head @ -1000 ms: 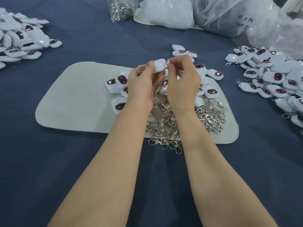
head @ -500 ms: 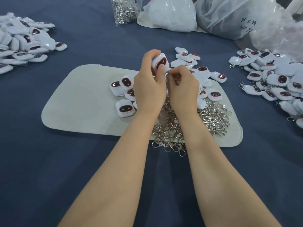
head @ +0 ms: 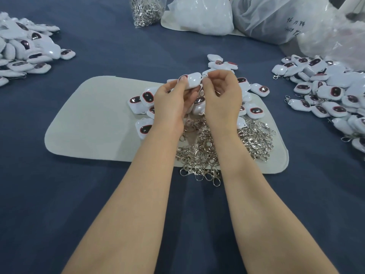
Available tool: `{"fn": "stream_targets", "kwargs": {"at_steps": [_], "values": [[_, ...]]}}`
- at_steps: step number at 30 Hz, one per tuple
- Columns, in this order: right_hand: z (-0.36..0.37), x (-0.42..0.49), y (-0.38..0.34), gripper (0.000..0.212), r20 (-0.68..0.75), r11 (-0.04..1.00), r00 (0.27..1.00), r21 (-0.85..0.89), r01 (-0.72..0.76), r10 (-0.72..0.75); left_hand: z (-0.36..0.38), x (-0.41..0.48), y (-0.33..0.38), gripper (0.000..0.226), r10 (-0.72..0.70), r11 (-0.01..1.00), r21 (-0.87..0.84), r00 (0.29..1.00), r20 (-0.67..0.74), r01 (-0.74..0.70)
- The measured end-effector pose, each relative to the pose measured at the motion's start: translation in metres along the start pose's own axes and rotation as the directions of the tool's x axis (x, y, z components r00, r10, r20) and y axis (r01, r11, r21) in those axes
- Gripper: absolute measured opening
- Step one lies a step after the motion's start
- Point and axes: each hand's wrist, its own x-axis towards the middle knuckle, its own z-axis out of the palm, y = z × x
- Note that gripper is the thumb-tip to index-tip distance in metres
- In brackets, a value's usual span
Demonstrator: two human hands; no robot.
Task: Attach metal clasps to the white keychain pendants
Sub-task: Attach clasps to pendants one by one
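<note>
1. Pendant (head: 192, 80) (white, glossy): held raised above the far half of the mat, between the two hands, with its long side lying roughly level.
2. Left hand (head: 173, 101): fingers curled round the pendant, with the thumb pressed on its left end, so that it is gripped firmly.
3. Right hand (head: 221, 95): thumb and forefinger are closed together at the pendant's right end, where a clasp (head: 205, 75) is pinched (only a glint of metal shows). The other fingers are curled loosely.
4. Mat (head: 88, 119) (pale felt, rounded corners): laid flat on a dark blue cloth (head: 59, 194).
5. Heap of clasps (head: 207, 147) (silver): piled on the near right part of the mat, below the wrists, with a few spilled over the near edge onto the cloth.
6. Loose pendants (head: 146, 99): scattered on the far part of the mat, around and under the hands, most with the dark window upward.
7. Left pile (head: 23, 52): more pendants, heaped on the cloth at the far left, well apart from the mat.
8. Right pile (head: 325, 91): pendants at the right edge, several with clasps seen attached.
9. Clear bag (head: 146, 10): filled with clasps, set at the far edge.
10. White bags (head: 201, 14): set beside the clear bag, to its right.
</note>
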Motion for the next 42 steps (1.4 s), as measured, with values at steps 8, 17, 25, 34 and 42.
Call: {"fn": "stream_targets", "kwargs": {"at_steps": [8,17,25,34,42], "values": [[0.0,-0.002,0.001,0.007,-0.021,0.977,0.988,-0.153,0.149,-0.154,0.002,-0.002,0.001,0.02,0.071,0.997,0.042,0.997,-0.038,-0.069],[-0.001,-0.001,0.004,0.007,0.021,0.972,0.993,-0.204,0.121,-0.119,0.0,-0.008,-0.004,0.017,0.507,0.705,0.491,0.848,0.154,-0.511],[-0.002,-0.002,0.004,0.01,0.082,0.973,0.993,-0.208,0.101,-0.085,-0.001,-0.005,-0.008,0.024,0.616,0.524,0.577,0.746,0.251,-0.626],[-0.002,0.0,0.004,0.012,0.113,0.97,0.993,-0.24,0.043,-0.016,-0.004,-0.005,-0.009,0.031,0.627,0.401,0.62,0.695,0.351,-0.674],[-0.003,0.006,0.004,0.013,0.046,0.988,0.987,0.026,-0.152,0.151,0.0,-0.008,-0.007,0.027,0.588,0.532,0.534,0.74,0.327,-0.658]]}}
